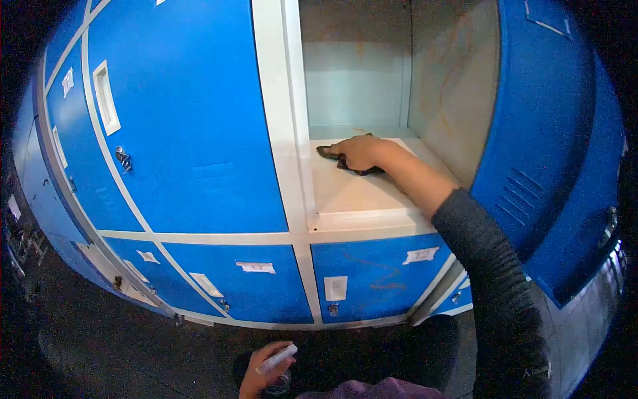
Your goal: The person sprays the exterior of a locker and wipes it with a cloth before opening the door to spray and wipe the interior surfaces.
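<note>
My right hand (361, 152) reaches into the open locker compartment, its fingers closed on a dark cloth (327, 152). The cloth lies bunched against the white locker floor (345, 193), with part of it hidden under the palm. Low in the view, close to my body, my left hand (260, 372) is wrapped round what looks like a spray bottle (278, 359). Its white head sticks out above the fingers, and a clear part shows faintly below them.
The compartment's blue door (531, 133) is swung open to the right. A closed blue locker door (186, 120) with a white handle recess and a lock stands at left. More closed lockers (379, 279) line the bottom row, above a dark floor (146, 352).
</note>
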A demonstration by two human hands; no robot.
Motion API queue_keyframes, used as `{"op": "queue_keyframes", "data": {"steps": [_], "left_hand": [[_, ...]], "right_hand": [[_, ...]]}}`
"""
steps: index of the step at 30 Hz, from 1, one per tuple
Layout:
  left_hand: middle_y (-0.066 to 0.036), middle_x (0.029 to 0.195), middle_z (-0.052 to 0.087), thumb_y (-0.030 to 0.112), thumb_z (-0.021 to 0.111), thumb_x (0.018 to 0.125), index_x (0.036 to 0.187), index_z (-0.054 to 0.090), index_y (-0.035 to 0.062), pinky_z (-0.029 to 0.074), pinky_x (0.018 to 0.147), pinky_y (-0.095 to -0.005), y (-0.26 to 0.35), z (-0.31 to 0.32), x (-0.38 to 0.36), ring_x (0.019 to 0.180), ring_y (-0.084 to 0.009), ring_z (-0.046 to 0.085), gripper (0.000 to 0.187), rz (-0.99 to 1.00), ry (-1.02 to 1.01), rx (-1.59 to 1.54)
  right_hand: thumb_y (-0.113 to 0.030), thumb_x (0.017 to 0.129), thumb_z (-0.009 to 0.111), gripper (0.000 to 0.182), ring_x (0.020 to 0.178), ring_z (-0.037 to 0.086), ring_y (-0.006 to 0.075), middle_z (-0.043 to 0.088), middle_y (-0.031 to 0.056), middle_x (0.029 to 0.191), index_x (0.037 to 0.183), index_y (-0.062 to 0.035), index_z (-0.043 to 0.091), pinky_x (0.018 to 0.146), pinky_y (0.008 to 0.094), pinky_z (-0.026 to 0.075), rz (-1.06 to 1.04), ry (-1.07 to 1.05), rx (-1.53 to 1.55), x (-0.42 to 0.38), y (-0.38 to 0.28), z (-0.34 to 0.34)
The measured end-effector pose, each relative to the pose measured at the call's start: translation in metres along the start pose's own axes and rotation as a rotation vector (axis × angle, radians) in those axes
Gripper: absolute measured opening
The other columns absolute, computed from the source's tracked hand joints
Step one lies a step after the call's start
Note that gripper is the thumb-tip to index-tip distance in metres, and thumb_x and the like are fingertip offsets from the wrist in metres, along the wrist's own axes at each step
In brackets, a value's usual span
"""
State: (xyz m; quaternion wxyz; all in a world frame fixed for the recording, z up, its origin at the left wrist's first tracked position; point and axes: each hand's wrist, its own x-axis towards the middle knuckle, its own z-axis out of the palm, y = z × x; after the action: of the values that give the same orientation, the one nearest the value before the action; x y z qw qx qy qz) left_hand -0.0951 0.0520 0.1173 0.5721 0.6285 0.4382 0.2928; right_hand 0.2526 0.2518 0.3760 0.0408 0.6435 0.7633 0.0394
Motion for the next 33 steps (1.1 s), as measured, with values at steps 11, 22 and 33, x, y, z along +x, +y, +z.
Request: {"op": "queue_keyframes", "data": {"steps": [11,22,33], "left_hand": [[-0.013,0.103,0.062,0.014,0.065,0.08,0.119,0.052,-0.0011,0.051,0.073,-0.0329,-0.02,-0.019,0.003,0.086,-0.0224,0.062,0.043,0.042,0.059,-0.117],[-0.011,0.09,0.065,0.01,0.055,0.081,0.114,0.056,-0.0008,0.05,0.07,-0.03,0.006,-0.001,0.008,0.08,-0.0199,0.062,0.034,0.118,0.219,0.074],[-0.016,0.11,0.059,-0.002,0.057,0.067,0.125,0.048,0.0023,0.049,0.081,-0.0312,-0.024,0.004,0.006,0.091,-0.0207,0.063,0.059,0.234,0.179,0.076]], "right_hand": [[-0.01,0.081,0.044,0.057,0.114,0.05,0.035,0.049,0.0149,0.129,0.136,-0.0267,0.038,0.093,0.0423,0.041,0.105,-0.017,-0.099,0.096,0.083,0.005],[-0.012,0.081,0.046,0.056,0.119,0.047,0.0324,0.045,0.0129,0.134,0.134,-0.0259,0.04,0.094,0.0444,0.042,0.283,-0.075,-0.078,0.076,0.104,0.004],[-0.004,0.074,0.047,0.062,0.106,0.055,0.0342,0.056,0.0176,0.12,0.131,-0.0281,0.047,0.088,0.0416,0.044,0.279,-0.025,-0.102,0.01,0.083,0.014]]}}
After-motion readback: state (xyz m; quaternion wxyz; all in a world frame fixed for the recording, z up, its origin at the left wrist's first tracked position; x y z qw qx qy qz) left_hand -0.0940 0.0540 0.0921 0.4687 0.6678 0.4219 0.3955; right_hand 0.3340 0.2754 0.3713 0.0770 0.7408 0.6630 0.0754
